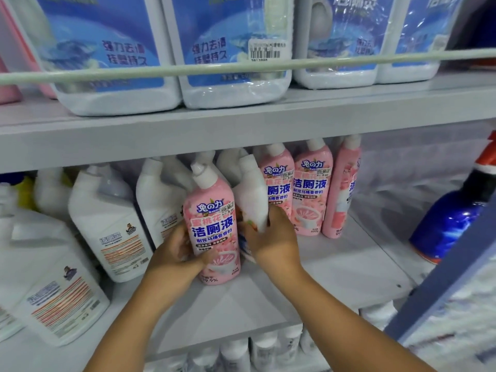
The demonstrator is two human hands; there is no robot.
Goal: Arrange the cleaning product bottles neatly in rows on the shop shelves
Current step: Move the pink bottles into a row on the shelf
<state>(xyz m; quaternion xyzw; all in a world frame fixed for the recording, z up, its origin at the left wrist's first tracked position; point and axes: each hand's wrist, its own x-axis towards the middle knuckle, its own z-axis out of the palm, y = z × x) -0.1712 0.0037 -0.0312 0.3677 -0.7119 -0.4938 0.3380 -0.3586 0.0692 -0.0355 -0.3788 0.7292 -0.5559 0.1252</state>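
A pink toilet-cleaner bottle (214,226) with a white angled cap stands on the middle shelf (335,269); my left hand (177,253) grips its lower left side. Right beside it my right hand (271,237) holds a white bottle (251,194), tilted, its lower part hidden behind the hand. Three more pink bottles (312,191) stand in a row at the back right of the same shelf.
White rectangular cleaner bottles (107,224) crowd the shelf's left side. Large blue-labelled jugs (230,49) fill the upper shelf behind a rail. A dark blue bottle (451,224) stands at the right by a blue upright. White caps (263,347) show on the shelf below.
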